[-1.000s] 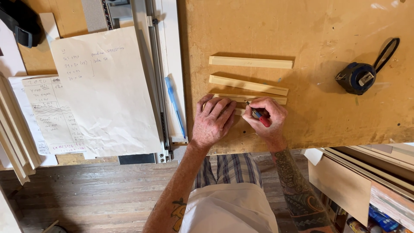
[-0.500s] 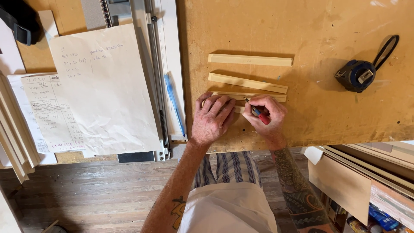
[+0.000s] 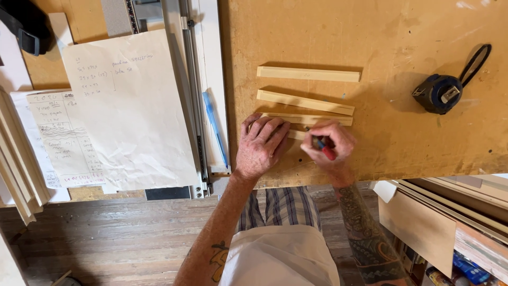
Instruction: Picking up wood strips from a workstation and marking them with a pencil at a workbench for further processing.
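Observation:
Several pale wooden strips lie side by side on a brown board worktop [image 3: 402, 137]. My left hand [image 3: 261, 145] presses flat on the nearest strip [image 3: 296, 134], holding it down. My right hand [image 3: 329, 145] is closed around a red and blue pencil [image 3: 324, 148], whose tip touches that strip. Beyond it lie a third strip [image 3: 312, 118], a second strip [image 3: 305, 101] and the farthest strip [image 3: 308, 74], all untouched.
A dark tape measure [image 3: 442, 92] with a black loop sits at the right of the worktop. A blue pen [image 3: 214, 127] lies beside a metal rail [image 3: 190, 95]. Handwritten paper sheets [image 3: 129, 111] lie to the left. Wooden boards [image 3: 16, 159] lean at the far left, and stacked panels [image 3: 450, 222] sit low on the right.
My right hand has shifted slightly along the nearest strip with the pencil. My left hand stays pressed in place.

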